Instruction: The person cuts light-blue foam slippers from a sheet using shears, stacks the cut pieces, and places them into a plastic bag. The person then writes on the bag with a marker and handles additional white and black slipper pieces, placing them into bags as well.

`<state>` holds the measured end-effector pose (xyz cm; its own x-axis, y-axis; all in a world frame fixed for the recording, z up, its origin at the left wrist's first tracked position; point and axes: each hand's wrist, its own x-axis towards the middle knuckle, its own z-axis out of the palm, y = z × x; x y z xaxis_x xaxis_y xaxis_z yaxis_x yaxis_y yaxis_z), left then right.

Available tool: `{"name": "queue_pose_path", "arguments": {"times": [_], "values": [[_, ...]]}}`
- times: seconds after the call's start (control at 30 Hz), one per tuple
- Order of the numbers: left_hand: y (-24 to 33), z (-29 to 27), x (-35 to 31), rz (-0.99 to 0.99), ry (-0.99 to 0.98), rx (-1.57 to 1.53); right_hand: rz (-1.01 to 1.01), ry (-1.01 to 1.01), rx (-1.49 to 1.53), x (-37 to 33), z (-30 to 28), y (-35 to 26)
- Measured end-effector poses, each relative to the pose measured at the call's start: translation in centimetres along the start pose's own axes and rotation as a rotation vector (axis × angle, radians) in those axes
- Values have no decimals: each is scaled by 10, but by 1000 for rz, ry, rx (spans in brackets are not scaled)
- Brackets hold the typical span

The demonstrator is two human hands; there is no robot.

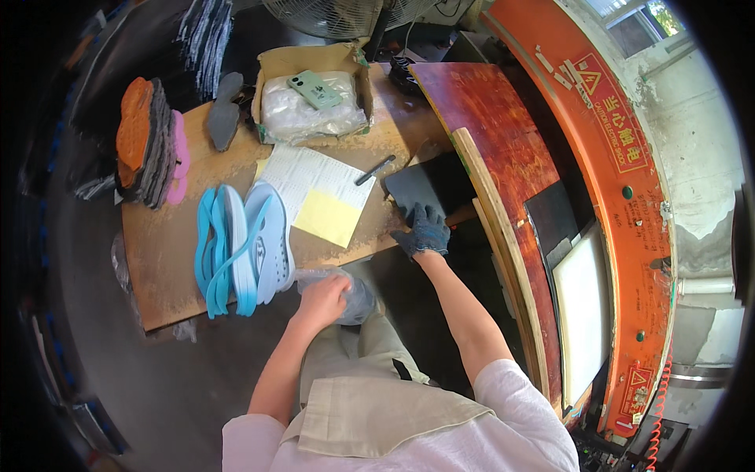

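My bare left hand (318, 304) is closed on a thin, clear plastic bag (358, 303) in front of the table's near edge. My right hand (427, 233) wears a dark grey-blue knitted glove. Its fingers are spread over the near edge of a flat black sheet (411, 189), with the thumb out to the left. Just left of my left hand stand light-blue and turquoise shoe soles (267, 244), set on edge side by side. Beyond the bag, a yellow paper (328, 217) and a printed white sheet (303, 173) lie on the table, with a black pen (375, 170) at their right.
The wooden table (165, 259) carries stacked orange, grey and pink soles (141, 141) and a grey sole (226, 112). At its back, a phone (314, 90) rests on plastic bags in a cardboard box (275, 63). A reddish board (495, 118) and an orange machine frame (621, 204) bound the right.
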<state>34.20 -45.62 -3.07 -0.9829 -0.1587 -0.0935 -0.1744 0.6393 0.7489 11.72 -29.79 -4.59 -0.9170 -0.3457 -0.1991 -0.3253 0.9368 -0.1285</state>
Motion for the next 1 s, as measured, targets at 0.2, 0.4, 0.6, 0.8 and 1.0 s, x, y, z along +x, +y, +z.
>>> {"name": "queue_pose_path", "arguments": {"times": [0.2,0.4,0.6,0.8,1.0], "values": [[-7,9,136,-134,122,182,-83,131,-68,41,22,16],[-54,50,252,-135,291,158,-334,88,41,41,-5,37],[-122,83,282,-143,384,271,-315,560,486,-30,-137,98],[-154,79,262,-210,359,-508,466,970,1008,-112,-187,233],[-9,41,160,-389,51,-1018,962,1410,1703,-249,-128,401]]}}
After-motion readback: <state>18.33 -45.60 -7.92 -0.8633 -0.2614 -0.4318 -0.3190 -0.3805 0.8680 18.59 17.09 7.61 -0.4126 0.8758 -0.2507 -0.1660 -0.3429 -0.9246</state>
